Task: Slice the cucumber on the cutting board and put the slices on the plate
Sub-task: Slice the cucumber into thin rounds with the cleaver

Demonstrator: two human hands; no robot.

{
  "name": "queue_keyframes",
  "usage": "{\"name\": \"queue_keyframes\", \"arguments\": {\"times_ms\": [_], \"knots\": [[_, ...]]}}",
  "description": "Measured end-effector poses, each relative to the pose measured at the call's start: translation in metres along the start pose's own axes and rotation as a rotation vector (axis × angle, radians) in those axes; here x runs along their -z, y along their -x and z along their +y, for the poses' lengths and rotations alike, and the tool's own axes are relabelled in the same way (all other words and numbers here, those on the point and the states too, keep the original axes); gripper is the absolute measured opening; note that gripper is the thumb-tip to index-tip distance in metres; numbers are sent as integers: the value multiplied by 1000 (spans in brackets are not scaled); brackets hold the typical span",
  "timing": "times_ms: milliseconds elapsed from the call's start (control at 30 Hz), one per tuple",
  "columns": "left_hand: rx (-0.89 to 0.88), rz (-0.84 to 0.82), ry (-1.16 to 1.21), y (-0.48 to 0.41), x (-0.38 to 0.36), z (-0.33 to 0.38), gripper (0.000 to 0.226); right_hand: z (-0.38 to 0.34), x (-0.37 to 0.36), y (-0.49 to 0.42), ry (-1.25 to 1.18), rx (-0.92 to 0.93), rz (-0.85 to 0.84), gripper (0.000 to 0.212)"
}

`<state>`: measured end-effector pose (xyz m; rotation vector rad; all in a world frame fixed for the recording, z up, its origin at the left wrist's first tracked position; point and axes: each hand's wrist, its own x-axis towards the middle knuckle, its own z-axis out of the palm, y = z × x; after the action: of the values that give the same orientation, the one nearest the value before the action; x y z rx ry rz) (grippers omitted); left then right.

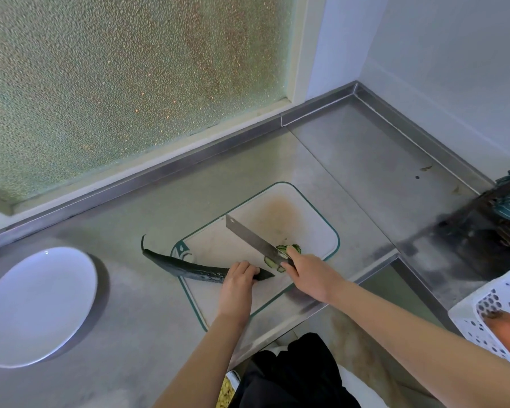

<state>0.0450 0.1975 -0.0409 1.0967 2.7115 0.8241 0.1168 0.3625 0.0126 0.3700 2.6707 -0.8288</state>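
On the cutting board (248, 231), pinning a long, dark-green, bumpy cucumber (189, 267) under the curled left hand (239, 278), tail overhanging toward nine o'clock; gripping the cleaver (251, 238) by its handle in the right hand (309, 272), with pale-centred slices (289, 249) beside the blade and the plate (36, 304) at eight o'clock.

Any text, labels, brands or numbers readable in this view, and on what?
No readable text in view.
Cutting board: green emblem at its left corner, too blurred to read.
Knife: no legible marking on the blade.
Plate: plain, unmarked.
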Motion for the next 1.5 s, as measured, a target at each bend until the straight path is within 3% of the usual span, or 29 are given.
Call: {"name": "queue_keyframes", "arguments": {"times_ms": [133,400,567,733,1133,1500], "knots": [[-4,-2,29,0,2,5,30,-3,5,6,23,27,-12,13],[82,-108,93,0,11,5,24,-10,8,17,80,72,-6,25],[31,-22,-105,7,10,8,27,-10,11,23,97,78,-28,25],[29,15,-140,7,8,8,32,-7,6,28,81,71,-33,16],[61,74,25,7,-2,2,27,-8,3,33,115,87,-50,11],[78,71,60,7,-8,0,26,-16,-7,33,147,83,-29,21]]}}
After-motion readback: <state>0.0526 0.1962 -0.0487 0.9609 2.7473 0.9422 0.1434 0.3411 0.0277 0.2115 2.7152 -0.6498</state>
